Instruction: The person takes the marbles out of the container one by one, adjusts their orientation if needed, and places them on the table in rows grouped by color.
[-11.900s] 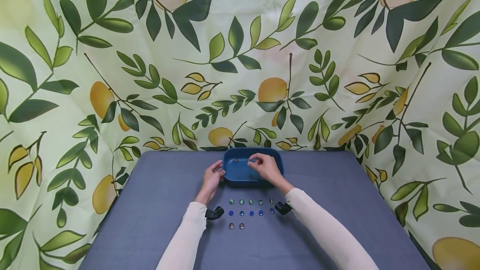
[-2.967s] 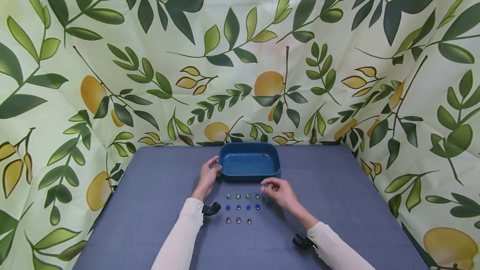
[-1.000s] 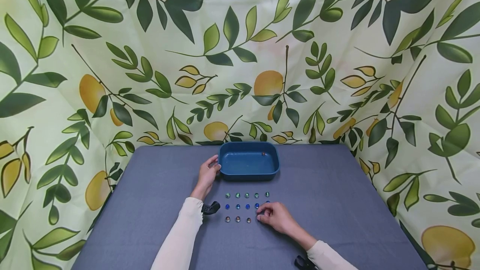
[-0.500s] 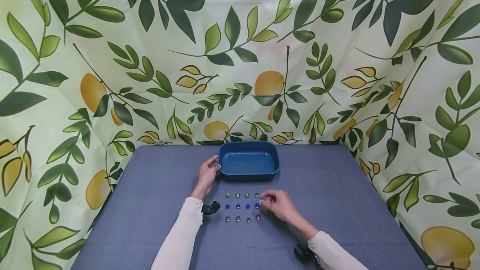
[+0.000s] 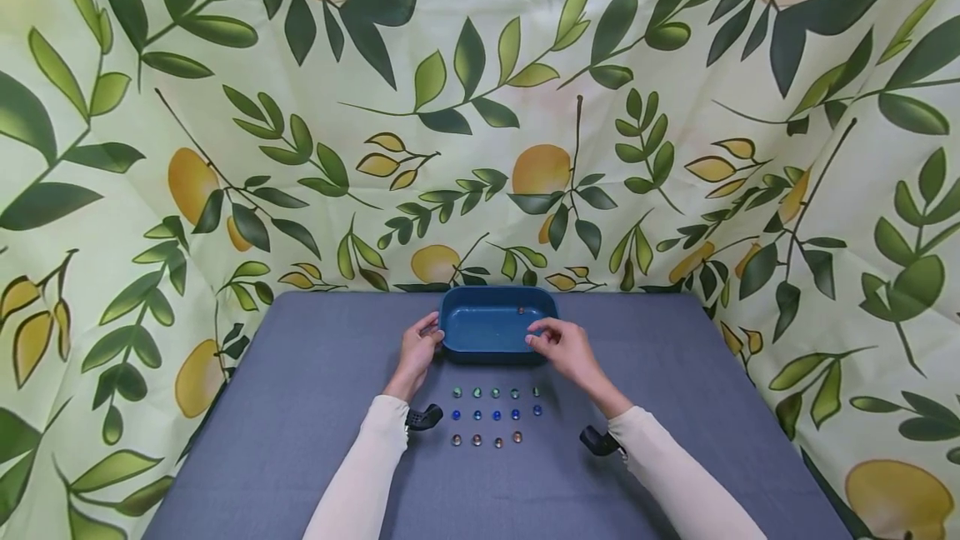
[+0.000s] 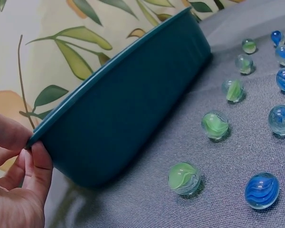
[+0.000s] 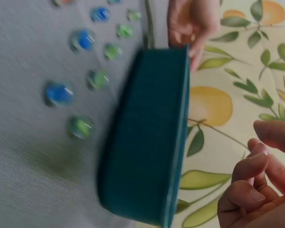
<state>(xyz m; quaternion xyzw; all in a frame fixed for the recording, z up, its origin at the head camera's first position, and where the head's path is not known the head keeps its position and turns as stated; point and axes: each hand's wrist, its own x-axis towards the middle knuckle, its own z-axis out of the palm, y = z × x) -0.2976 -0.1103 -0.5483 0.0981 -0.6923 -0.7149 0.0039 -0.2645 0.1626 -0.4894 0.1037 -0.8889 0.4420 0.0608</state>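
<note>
A dark blue plastic tub (image 5: pixel 498 357) stands at the back of the table, with one brownish-orange marble (image 5: pixel 521 310) inside. My left hand (image 5: pixel 417 354) pinches the tub's left rim between thumb and fingers, also seen close up in the left wrist view. Over the tub's front right corner hovers my right hand (image 5: pixel 567 350), fingers loosely bent and thumb apart from the index finger; no marble shows between them. In front of the tub lie rows of glass marbles: green ones (image 6: pixel 214 125) nearest it, blue ones (image 6: pixel 261 190) behind those, then brownish ones (image 5: pixel 477 440) nearest me.
A grey-blue cloth (image 5: pixel 330 457) covers the table. A fabric backdrop (image 5: pixel 480 148) printed with leaves and yellow fruit surrounds the table's back and sides. Black wrist cameras (image 5: pixel 425 417) are worn on both wrists.
The right hand set a brownish marble at the right end of the nearest row, let go, and moved up to the tub. The brownish row grew from two to several. The left hand stayed at the rim.
</note>
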